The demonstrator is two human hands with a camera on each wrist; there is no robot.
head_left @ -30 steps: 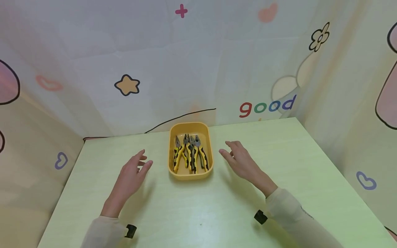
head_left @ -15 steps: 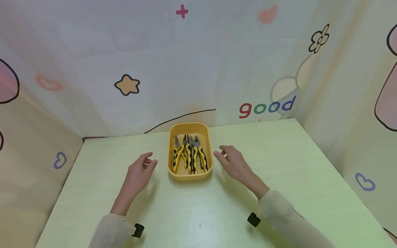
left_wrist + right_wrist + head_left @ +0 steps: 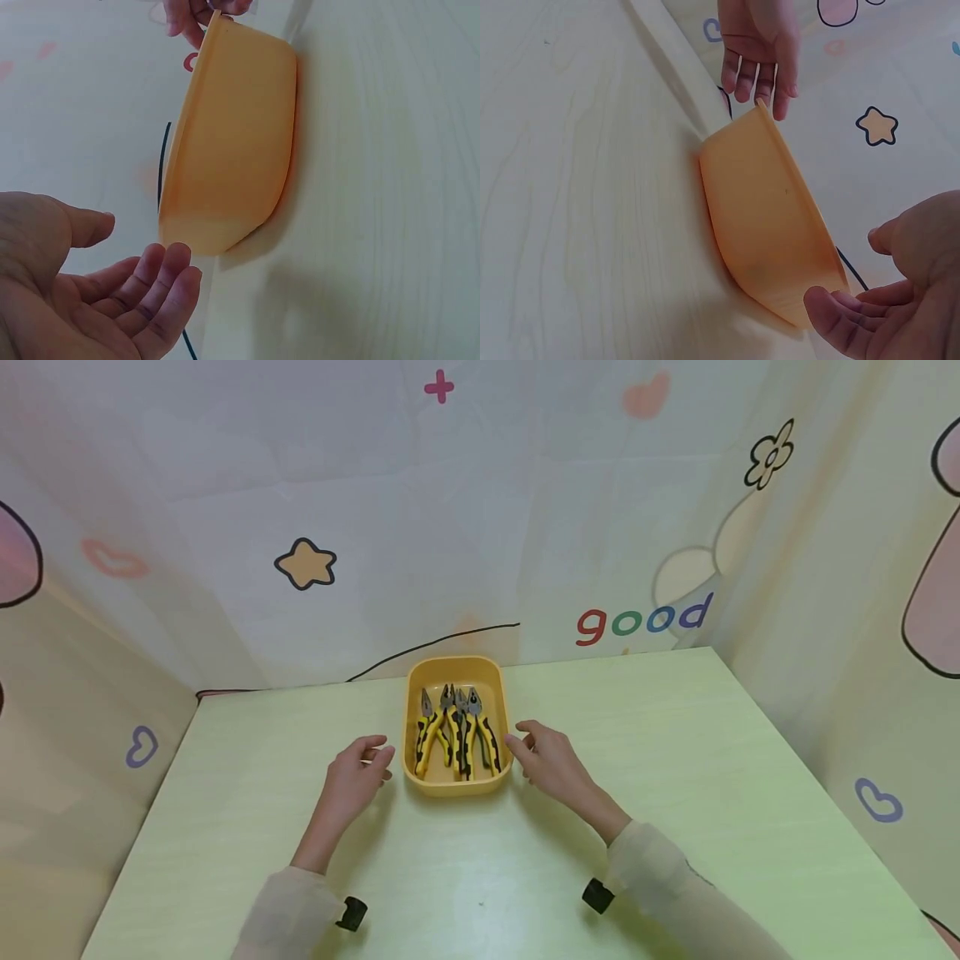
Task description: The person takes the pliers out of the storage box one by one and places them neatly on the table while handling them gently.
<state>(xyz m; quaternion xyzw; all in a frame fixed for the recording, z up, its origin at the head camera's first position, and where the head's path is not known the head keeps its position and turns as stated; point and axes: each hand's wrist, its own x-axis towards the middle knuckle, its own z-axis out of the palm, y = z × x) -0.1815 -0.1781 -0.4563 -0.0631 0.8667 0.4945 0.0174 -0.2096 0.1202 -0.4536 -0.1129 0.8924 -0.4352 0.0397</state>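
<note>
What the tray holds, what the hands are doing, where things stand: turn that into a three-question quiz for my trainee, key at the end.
1. Multiple choice: what lies in the yellow tray?
A) spoons
B) pliers
C) pens

2. True or false: the left hand is holding a tool.

3. Short answer: where does the tray stand in relation to the left hand and the right hand?

Key:
1. B
2. False; the left hand holds nothing.
3. Between them, on the table.
</note>
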